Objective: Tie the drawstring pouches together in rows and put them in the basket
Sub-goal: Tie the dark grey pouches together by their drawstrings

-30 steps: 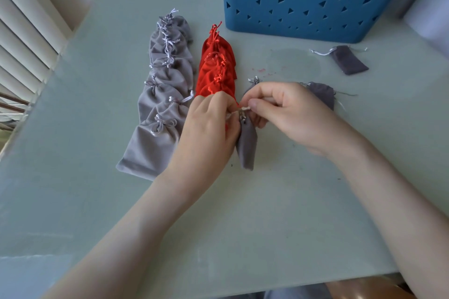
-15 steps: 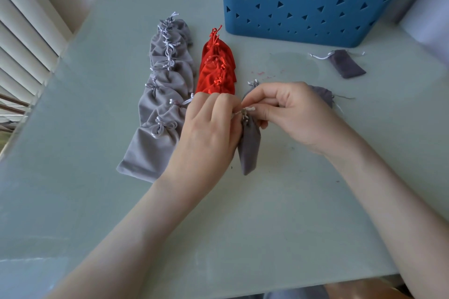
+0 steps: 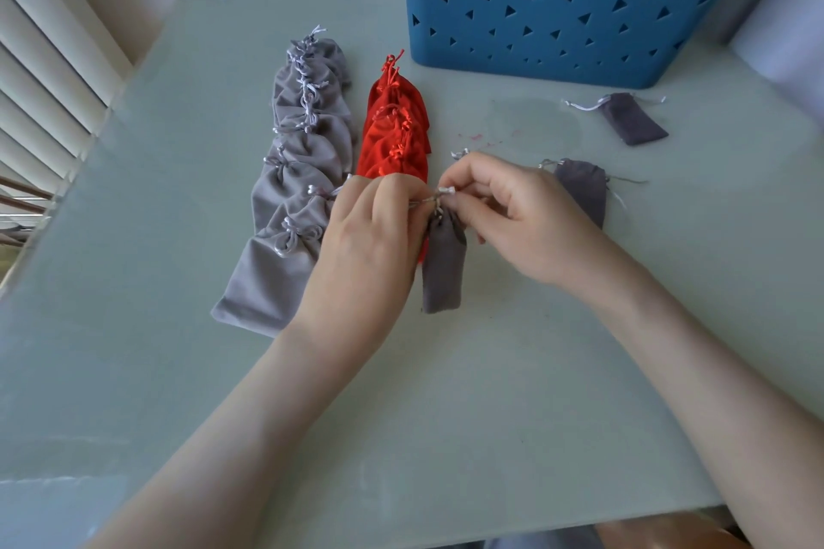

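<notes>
A pale green, glass-topped desk [image 3: 490,392] carries everything. At its far edge stands a tall blue plastic basket [image 3: 579,4] pierced with triangular cut-outs; none of the pouches on the desk touch it. White slatted window blinds [image 3: 40,94] run along the left side.

A long row of light grey velvet drawstring pouches [image 3: 303,174], overlapping and joined by pale cords, lies left of centre, running from far to near. Just beside it on the right lies a shorter row of red satin pouches [image 3: 392,138], its near end hidden behind the hands.

The left hand [image 3: 361,254] and the right hand [image 3: 526,218] meet near the middle of the desk, fingers curled, both pinching the silver-white drawstring [image 3: 434,201] at the mouth of a small dark grey fabric pouch [image 3: 443,267], whose body lies on the desk pointing toward the person.

A second dark grey pouch [image 3: 582,187] lies flat just behind the right hand, partly covered by it. A third dark grey pouch [image 3: 633,120] lies apart, nearer the basket, with its cords spread loose.
</notes>
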`<state>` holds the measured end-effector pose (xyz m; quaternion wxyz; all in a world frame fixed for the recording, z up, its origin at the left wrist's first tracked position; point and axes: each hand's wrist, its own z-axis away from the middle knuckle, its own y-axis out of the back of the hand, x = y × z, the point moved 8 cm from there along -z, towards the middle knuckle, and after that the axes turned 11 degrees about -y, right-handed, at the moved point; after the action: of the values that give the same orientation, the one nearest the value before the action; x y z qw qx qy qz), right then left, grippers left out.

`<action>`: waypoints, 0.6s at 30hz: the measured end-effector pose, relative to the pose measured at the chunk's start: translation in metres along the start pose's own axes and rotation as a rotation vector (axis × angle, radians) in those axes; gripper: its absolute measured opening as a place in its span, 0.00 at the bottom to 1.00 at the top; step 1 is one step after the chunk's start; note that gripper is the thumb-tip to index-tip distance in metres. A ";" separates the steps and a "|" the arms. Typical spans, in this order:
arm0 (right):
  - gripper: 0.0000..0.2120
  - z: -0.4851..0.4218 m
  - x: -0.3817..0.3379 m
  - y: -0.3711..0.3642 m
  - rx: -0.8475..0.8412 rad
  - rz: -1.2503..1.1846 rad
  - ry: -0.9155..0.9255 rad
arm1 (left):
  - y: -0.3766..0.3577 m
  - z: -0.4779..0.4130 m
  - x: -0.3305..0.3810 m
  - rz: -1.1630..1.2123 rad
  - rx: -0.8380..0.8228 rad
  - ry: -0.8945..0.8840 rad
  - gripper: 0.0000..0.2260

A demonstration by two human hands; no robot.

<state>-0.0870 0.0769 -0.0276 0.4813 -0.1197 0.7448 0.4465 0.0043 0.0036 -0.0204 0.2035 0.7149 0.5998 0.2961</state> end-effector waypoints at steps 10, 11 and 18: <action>0.08 -0.001 -0.003 0.002 0.034 -0.026 0.051 | -0.003 0.006 -0.016 0.298 -0.009 0.334 0.08; 0.08 -0.001 -0.002 0.002 0.035 -0.029 0.053 | -0.003 0.006 -0.016 0.294 -0.009 0.331 0.07; 0.08 0.001 -0.004 0.005 0.051 -0.035 0.081 | 0.000 0.004 -0.009 0.222 0.001 0.236 0.07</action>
<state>-0.0874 0.0790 -0.0214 0.4612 -0.1384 0.7726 0.4138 0.0058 -0.0055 -0.0246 0.0973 0.7372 0.5370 0.3984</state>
